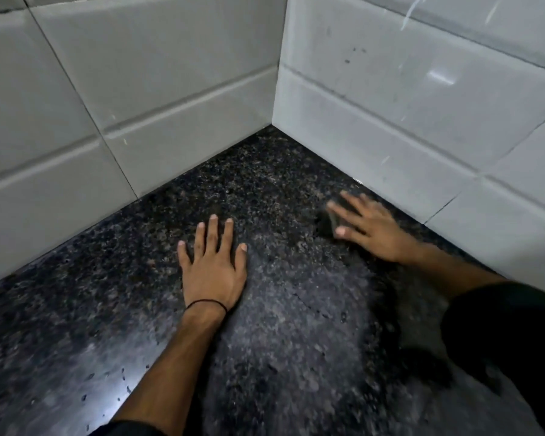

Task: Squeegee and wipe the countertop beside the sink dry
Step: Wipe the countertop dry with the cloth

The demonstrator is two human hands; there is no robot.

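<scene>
Both hands are lying on the countertop (114,309), which I am seeing through the head camera. Left hand (213,269) is resting flat, palm down, with all 5 digits spread wide and gripping nothing; its fingertips are pointing toward the far corner where the 2 tiled walls are meeting. 1 thin dark band (206,303) is circling the left wrist. Right hand (370,226) is blurring in the frame, fingers splayed and pressing down on 1 dark cloth (326,223), which is showing only as a small dark patch under the index finger and thumb. I am not able to tell the cloth's full outline or its long axis, since the hand is covering most of it and the blur is smearing the rest. It is sitting close to the right tiled wall (406,99), just short of the base, and well apart from the left hand. Left tiled wall (123,73) is running along the far left edge of the stone.

Countertop is speckled black granite. A duller, greyer film is spreading across the middle and near right. Several water droplets (123,377) are beading on the glossy near-left area, under a bright reflection. Dark sleeves are covering both forearms at the bottom edge.
</scene>
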